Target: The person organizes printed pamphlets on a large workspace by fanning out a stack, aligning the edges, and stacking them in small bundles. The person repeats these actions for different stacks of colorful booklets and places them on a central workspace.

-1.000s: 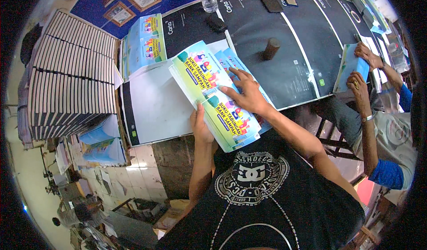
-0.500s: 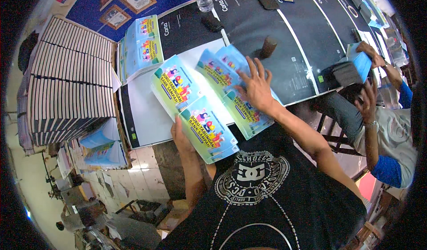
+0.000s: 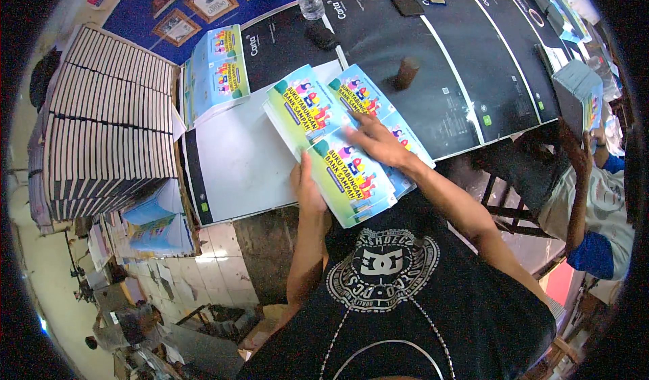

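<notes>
Lower centre: the left hand (image 3: pixel 307 187) is closed on the near-left edge of a bundle of printed covers (image 3: pixel 328 147), thumb on top, fingers hidden beneath; centre: the right hand (image 3: pixel 387 147) is half curled at the bundle's right edge, a forefinger blurred, and whether it pinches any sheet cannot be told; the bundle's long axis slants from upper left to lower right; a second cover pile (image 3: pixel 365 89) lies just right of it and partly behind the right hand, its axis roughly parallel, and the right hand is the nearer to it; beyond, left of centre, a white board (image 3: pixel 236 157); upper right of centre, a brown cylinder (image 3: pixel 407 74) on the black table top (image 3: pixel 399 35); far right, a co-worker's hand (image 3: pixel 598 136) at a thick block of sheets (image 3: pixel 574 86).
</notes>
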Motion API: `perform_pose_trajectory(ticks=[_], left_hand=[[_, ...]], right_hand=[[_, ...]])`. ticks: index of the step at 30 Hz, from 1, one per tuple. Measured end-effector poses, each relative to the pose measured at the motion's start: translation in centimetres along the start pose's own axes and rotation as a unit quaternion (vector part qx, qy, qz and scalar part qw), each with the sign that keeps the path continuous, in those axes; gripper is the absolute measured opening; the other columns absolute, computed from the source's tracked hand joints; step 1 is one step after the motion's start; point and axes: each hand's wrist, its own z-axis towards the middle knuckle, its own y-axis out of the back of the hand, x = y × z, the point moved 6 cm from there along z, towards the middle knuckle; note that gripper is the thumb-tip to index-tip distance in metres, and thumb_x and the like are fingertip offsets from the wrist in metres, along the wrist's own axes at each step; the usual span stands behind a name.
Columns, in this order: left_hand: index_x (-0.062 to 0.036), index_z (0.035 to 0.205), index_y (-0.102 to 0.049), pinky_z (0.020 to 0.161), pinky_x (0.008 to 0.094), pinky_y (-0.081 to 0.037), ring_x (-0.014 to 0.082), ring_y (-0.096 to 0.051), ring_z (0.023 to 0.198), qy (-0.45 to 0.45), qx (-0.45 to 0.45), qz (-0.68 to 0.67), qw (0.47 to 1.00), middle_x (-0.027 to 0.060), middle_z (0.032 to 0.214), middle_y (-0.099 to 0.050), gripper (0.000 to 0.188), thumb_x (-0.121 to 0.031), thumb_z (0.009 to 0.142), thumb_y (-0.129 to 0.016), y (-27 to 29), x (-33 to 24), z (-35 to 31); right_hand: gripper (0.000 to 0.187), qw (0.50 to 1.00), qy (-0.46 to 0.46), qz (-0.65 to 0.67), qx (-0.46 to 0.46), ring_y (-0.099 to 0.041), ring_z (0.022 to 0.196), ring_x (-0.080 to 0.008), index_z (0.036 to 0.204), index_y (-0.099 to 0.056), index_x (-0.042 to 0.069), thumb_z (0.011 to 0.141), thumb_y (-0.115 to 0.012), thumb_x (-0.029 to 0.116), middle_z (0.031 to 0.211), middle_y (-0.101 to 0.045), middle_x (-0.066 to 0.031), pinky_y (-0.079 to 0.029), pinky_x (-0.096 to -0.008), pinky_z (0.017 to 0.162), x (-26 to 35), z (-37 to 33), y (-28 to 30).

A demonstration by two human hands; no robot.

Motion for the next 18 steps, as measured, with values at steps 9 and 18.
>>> perform_pose_trajectory(ticks=[9, 18], left_hand=[[0.0092, 0.13, -0.053, 0.083, 0.0362, -0.059, 0.0257, -0.071, 0.097, -0.014, -0.064, 0.072, 0.995, 0.0203, 0.116, -0.067, 0.053, -0.038, 0.107, -0.044, 1.1, -1.2, -1.2], [0.0038, 0.14, -0.046, 0.091, 0.0472, -0.056, 0.0322, -0.068, 0.107, 0.021, -0.096, 0.033, 0.995, 0.0229, 0.125, -0.063, 0.059, -0.044, 0.106, -0.037, 4.5, -5.1, -4.0]], right_hand=[[0.094, 0.994, 0.001, 0.039, 0.106, -0.056, 0.126, -0.0395, 0.149, -0.039, -0.007, 0.09, -0.064, 0.062, 0.143, -0.047, -0.0333, -0.044, -0.0441, 0.108, 2.7, 0.2, 0.2], [0.054, 0.954, 0.113, -0.268, -0.071, -0.039, 0.138, -0.0445, 0.136, -0.06, 0.006, 0.088, -0.073, 0.025, 0.151, -0.042, -0.0253, -0.034, -0.0564, 0.112, 1.0, -0.9, 0.8]])
